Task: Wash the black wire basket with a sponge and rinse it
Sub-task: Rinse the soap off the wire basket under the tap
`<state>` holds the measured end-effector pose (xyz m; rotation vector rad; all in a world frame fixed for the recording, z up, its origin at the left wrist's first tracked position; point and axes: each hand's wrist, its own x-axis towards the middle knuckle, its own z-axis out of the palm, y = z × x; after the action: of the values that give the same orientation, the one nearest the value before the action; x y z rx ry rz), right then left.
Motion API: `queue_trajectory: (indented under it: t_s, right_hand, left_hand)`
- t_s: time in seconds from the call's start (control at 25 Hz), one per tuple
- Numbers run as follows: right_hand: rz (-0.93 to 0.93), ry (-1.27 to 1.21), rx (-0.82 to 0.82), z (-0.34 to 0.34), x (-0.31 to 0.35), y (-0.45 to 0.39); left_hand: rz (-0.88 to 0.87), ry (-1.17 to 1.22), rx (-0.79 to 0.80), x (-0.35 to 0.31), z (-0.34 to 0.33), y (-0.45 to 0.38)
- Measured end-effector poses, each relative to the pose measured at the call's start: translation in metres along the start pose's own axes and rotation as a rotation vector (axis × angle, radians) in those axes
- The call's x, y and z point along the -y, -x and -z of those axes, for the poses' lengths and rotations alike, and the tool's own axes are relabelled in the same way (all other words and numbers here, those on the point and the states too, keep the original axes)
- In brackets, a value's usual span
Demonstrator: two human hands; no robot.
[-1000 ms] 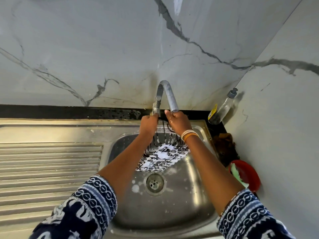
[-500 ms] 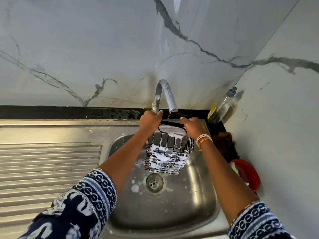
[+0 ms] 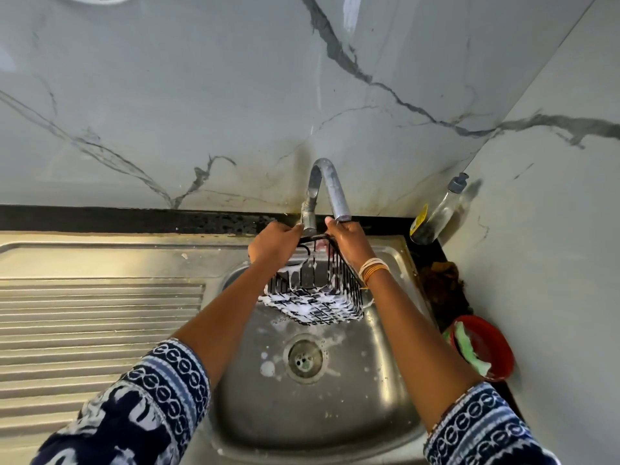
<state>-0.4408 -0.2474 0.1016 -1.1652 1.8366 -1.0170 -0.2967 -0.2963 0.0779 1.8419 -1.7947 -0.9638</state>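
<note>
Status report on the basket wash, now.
Left hand and right hand both grip the black wire basket by its rim. Basket foamy, held under faucet over sink. Nothing obstructing.

The sink (image 3: pixel 385 380) is shiny metal, smooth in the bowl and ridged on its left side. The tap (image 3: pixel 330 189) is dull grey metal. The black wire basket (image 3: pixel 339 280) is thin dark metal with white foam stuck on it. The wall (image 3: pixel 201 95) is smooth, glossy stone with dark veins. The bottle (image 3: pixel 439 213) is clear plastic. The red bowl (image 3: pixel 486 344) looks like shiny plastic. The sleeves (image 3: pixel 151 397) are soft patterned cloth.
</note>
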Motion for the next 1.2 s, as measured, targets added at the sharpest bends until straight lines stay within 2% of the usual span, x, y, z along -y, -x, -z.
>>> queue_trajectory:
  t_s: [0.12,0.2,0.44,0.76,0.92,1.0,1.08,1.2]
  right_hand:
    - [0.005,0.071,-0.010,0.001,-0.020,0.009]
    - [0.020,0.092,-0.037,0.001,-0.024,0.011]
    - [0.034,0.108,-0.170,0.011,-0.022,0.011]
    - [0.016,0.195,-0.286,0.017,-0.018,0.015]
    - [0.020,0.360,-0.278,0.005,-0.011,0.013]
    - [0.018,0.476,-0.275,-0.004,-0.005,0.013]
    - [0.070,0.584,-0.285,-0.009,0.001,0.015]
    - [0.246,0.724,-0.262,-0.001,-0.002,0.017]
  left_hand:
    - [0.125,0.205,0.039,0.015,0.003,-0.009]
    - [0.147,0.269,0.040,0.014,0.001,-0.010]
    - [-0.019,0.163,0.092,-0.019,-0.011,0.002]
    - [-0.050,0.353,0.080,-0.025,-0.014,0.005]
    - [-0.226,0.292,0.132,-0.045,-0.008,0.016]
    - [-0.293,0.171,0.116,-0.056,-0.007,0.022]
    - [-0.277,0.172,0.061,-0.056,-0.006,0.019]
    - [-0.141,0.338,0.055,-0.042,-0.003,0.009]
